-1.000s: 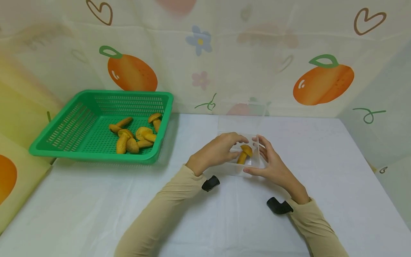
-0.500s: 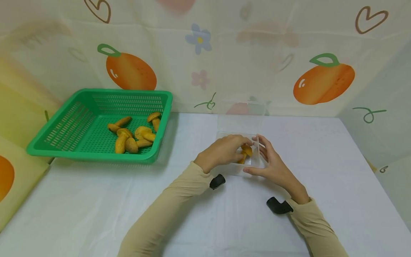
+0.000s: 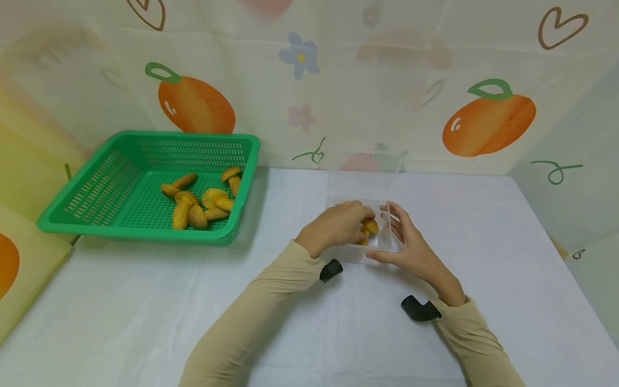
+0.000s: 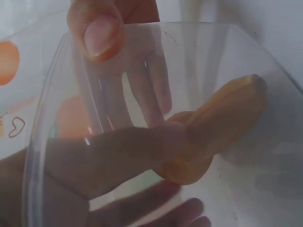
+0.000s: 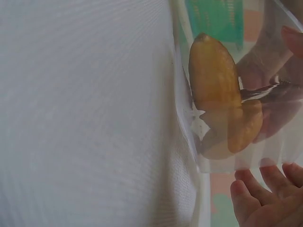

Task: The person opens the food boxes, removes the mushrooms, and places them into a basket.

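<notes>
A clear plastic box stands on the white table with its lid raised at the back. My left hand reaches down into it and pinches a yellow-brown mushroom by thumb and fingers. Seen through the wall in the left wrist view, the thumb lies against the mushroom, near where stem meets cap. My right hand holds the box at its right side, thumb at the front and fingers round the back. In the right wrist view the mushroom's stem points up beside the transparent wall.
A green basket with several mushrooms stands at the left of the table. Behind the box hangs a patterned cloth. A black wrist mount sits at each sleeve, the right one close over the table.
My left hand has moved right and down into the box and closed on the mushroom, which has tilted slightly left. My right hand has kept its hold on the box.
</notes>
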